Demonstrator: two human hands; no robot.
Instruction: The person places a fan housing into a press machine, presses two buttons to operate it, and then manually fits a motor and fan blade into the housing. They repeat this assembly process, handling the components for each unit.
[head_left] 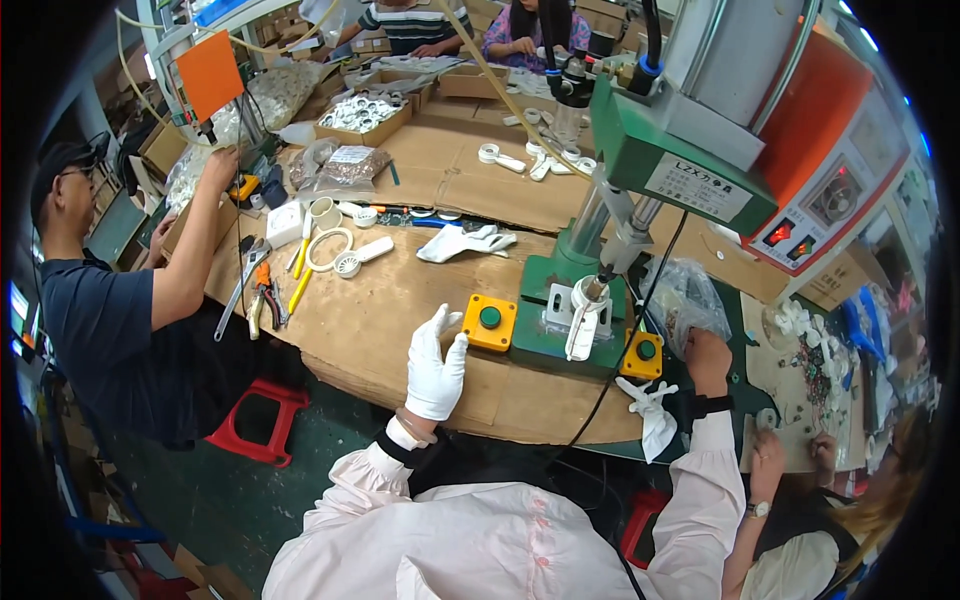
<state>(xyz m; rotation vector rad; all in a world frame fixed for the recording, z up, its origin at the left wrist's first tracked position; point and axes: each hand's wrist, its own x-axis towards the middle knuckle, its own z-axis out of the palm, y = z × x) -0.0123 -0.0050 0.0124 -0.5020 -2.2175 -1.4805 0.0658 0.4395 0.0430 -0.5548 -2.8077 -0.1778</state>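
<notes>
My left hand point(436, 372), in a white glove, is raised over the table edge beside a yellow box with a green push button point(488, 320). Its fingers are apart and nothing shows in them. Bare, my right hand point(708, 360) reaches to a clear plastic bag point(684, 295) right of the press; its fingertips are hidden there. Between my hands stands a green bench press point(560, 285). Under its ram a white plastic part point(582, 330) with a handle lies in the metal fixture. A second yellow button box point(642, 355) sits near my right wrist.
An empty white glove point(652, 415) lies at the table's front edge, another glove point(465, 243) farther back. Pliers point(266, 295), yellow-handled tools and white rings lie left. A black cable crosses before the press. Co-workers sit left, right and across; a red stool point(262, 420) stands left.
</notes>
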